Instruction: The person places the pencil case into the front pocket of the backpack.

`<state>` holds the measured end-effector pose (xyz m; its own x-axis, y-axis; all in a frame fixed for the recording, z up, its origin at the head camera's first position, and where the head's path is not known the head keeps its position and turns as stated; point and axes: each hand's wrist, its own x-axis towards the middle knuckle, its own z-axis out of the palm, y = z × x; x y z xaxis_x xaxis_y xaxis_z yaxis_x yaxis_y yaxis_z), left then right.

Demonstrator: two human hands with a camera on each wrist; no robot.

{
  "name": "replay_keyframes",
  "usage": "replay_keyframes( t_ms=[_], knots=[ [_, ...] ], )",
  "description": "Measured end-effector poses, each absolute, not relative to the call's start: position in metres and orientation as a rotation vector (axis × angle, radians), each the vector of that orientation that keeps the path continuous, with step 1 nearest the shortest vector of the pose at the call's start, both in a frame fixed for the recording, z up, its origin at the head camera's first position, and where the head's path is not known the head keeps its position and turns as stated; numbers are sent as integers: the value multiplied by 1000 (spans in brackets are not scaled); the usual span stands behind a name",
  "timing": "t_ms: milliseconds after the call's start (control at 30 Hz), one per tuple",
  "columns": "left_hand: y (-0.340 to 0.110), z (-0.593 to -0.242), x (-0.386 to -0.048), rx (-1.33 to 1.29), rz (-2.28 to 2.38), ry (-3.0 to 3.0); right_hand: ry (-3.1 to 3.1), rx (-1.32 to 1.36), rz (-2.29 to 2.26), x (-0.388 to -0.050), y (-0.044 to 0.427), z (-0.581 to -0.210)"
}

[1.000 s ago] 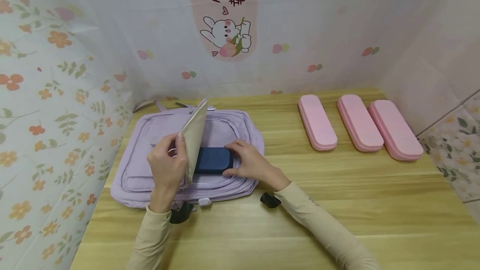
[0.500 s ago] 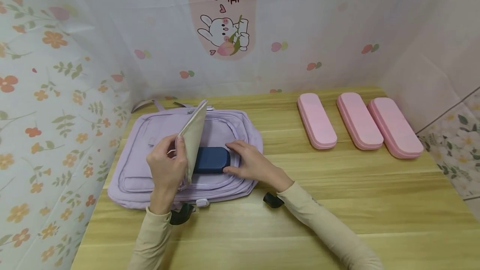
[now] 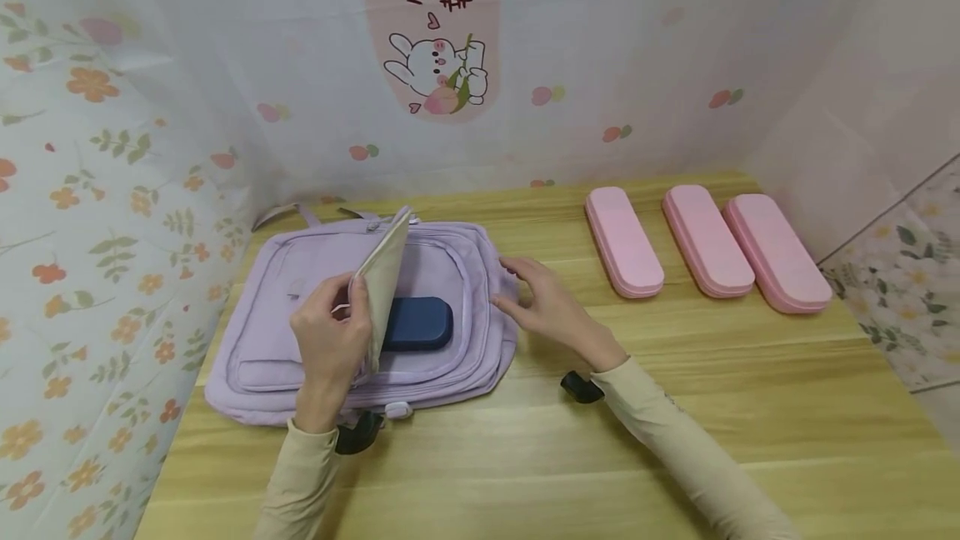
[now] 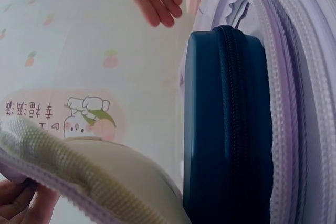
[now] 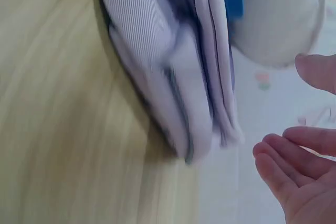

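Observation:
A lilac backpack point(image 3: 266, 315) lies flat on the wooden table, its front pocket unzipped. My left hand point(image 3: 333, 344) pinches the edge of the pocket's flap point(image 3: 387, 273) and holds it raised, cream lining outward. In the pocket lies a navy zippered case point(image 3: 423, 323), its left end hidden behind the flap; the left wrist view shows the zip along the side of the case point(image 4: 202, 124). My right hand point(image 3: 551, 311) hovers at the backpack's right end, fingers extended and holding nothing. Its fingers are also apart from the backpack in the right wrist view.
Three pink cases stand apart to the right: a left one point(image 3: 624, 242), a middle one point(image 3: 707, 240) and a right one point(image 3: 777, 252). A printed cloth point(image 3: 562, 48) hangs behind the table point(image 3: 487, 465).
My right hand has let go of the navy case and moved right, away from it. The case sits slightly farther under the flap. My left hand still holds the flap up.

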<state>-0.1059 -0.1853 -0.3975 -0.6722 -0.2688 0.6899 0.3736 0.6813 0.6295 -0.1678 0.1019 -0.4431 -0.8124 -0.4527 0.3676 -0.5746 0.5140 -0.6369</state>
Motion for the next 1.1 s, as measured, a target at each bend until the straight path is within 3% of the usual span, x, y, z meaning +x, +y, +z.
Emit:
replay_keyframes(
  t_ms=[633,933,1100],
  knots=[
    [-190,-405,-106,-96,-1028,-2090,-2526,449,1025,-175,179,-444],
    [-191,-408,-106,-94,-1008,-2116,-2617,50,1001,-174,205,-451],
    [-191,-408,-106,-97,-1017,-2125,-2611,-26,997,-175,214,-458]
  ],
)
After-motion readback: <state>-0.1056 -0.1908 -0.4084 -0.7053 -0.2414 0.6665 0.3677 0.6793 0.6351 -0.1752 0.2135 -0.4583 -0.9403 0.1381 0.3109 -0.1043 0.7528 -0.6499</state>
